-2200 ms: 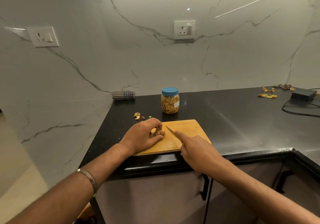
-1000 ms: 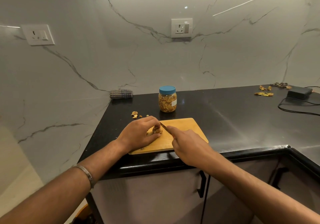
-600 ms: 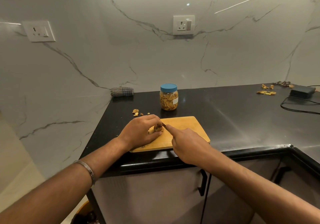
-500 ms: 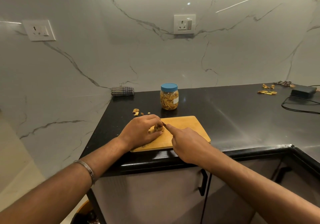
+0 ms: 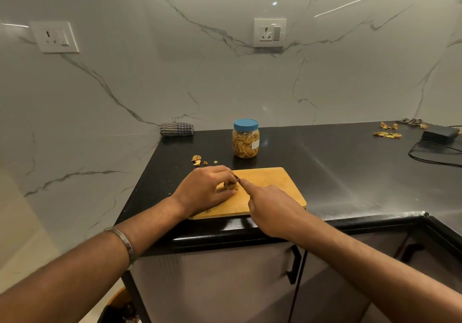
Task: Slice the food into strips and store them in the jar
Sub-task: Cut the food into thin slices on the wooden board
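The piece of food (image 5: 230, 185) sits on the left part of the wooden cutting board (image 5: 272, 187), pinned under the curled fingers of the left hand (image 5: 205, 189). The right hand (image 5: 271, 210) grips a knife (image 5: 237, 179), forefinger laid along its back, only the tip showing at the food. The piece looks small, light and fairly firm, likely to roll or slip, so it is best held low at its left side, fingertips tucked back from the blade. The jar (image 5: 245, 138), lid on, stands just beyond the board.
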